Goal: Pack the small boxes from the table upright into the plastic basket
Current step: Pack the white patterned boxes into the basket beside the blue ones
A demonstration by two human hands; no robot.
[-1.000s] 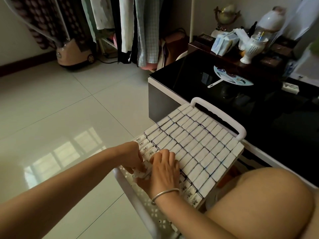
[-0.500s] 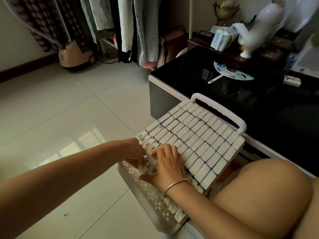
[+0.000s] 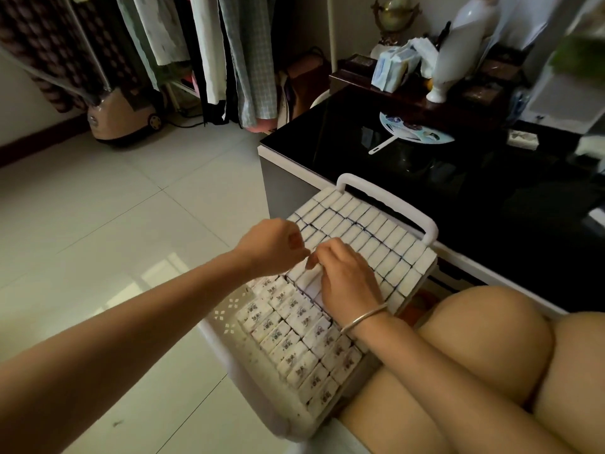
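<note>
The black table point(image 3: 458, 198) fills the right of the frame. The plastic basket point(image 3: 226, 326) sits at centre, its far part packed with small boxes point(image 3: 370, 237) standing on end, while nearer rows show printed faces. Both hands have moved from the near-left corner to that block's edge. Our left hand point(image 3: 271, 245) has its fingers curled; we cannot tell whether it holds anything. Our right hand point(image 3: 347, 276) curls its fingers over a white box point(image 3: 312, 285). Its long axis runs up and down the frame, seemingly mid-tilt toward upright.

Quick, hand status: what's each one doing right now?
Left hand: fingers curled; whether it holds anything cannot be told.
Right hand: grips a small box.
</note>
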